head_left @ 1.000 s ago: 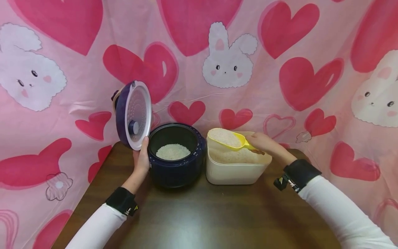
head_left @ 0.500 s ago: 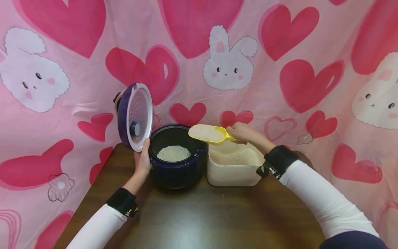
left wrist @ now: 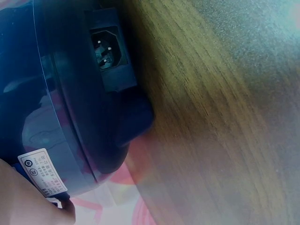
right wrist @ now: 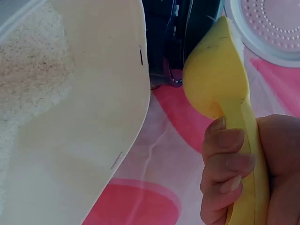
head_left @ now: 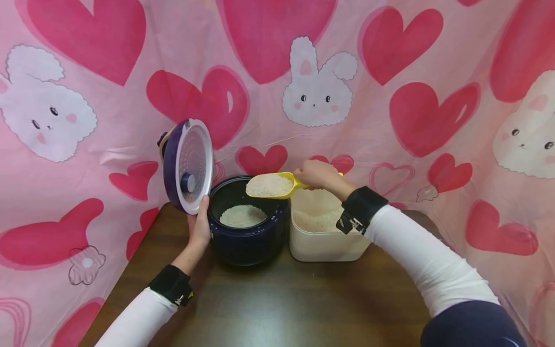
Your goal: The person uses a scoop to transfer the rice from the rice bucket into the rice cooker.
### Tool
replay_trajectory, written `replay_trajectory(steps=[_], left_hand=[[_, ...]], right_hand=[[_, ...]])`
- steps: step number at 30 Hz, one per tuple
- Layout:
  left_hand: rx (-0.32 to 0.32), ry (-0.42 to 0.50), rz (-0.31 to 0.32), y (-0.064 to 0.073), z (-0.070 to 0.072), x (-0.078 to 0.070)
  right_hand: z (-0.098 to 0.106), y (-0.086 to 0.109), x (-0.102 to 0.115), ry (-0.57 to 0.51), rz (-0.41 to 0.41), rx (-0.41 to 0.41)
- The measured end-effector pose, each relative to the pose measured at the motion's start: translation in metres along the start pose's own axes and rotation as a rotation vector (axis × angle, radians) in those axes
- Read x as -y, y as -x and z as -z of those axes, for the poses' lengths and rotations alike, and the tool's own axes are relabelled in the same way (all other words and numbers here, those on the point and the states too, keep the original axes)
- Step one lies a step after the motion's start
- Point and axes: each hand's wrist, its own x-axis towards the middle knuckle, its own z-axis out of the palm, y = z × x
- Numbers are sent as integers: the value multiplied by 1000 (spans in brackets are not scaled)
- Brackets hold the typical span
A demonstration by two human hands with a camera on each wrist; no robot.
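My left hand [head_left: 199, 229] holds the raised lid [head_left: 191, 161] of the rice cooker at its lower edge, thumb on the pale rim. The dark blue rice cooker [head_left: 247, 246] stands open, with a mound of white rice [head_left: 243, 216] in its black inner pot [head_left: 223, 193]. My right hand [head_left: 318, 174] grips the handle of a yellow scoop [right wrist: 213, 70] heaped with rice. Its tip is over the right half of the cooker's opening, and the scoop lies roughly level. In the right wrist view, my fingers [right wrist: 229, 164] wrap the handle.
A cream rice bin [head_left: 329, 246] with rice inside stands right of the cooker, beneath my right forearm. The cooker's power socket [left wrist: 108, 49] faces the left wrist camera. A pink cloth with hearts and rabbits [head_left: 260, 111] hangs behind the wooden table [head_left: 269, 303].
My right hand has carried the full scoop leftward from over the rice bin to over the cooker. My left hand and the lid have stayed in place.
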Motion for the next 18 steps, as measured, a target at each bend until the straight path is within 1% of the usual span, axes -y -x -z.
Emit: replay_trajectory(steps=[5,10,12,13,18], left_hand=[[1,8,1,-1,1,0],[4,-6,2,-1,1,-2],[8,-3,8,-1,1,-2],[10,-1,11,-1,1,-2],[17,6,25,-2,1,0]], right_hand=[[-2,-4,9,80,32,-23],[-3,-6,17,106,36,-79],[-3,-6,21,135,41,-100],[-3,-7,23,160,48,-102],[-3,-9,32,365,125,-91]])
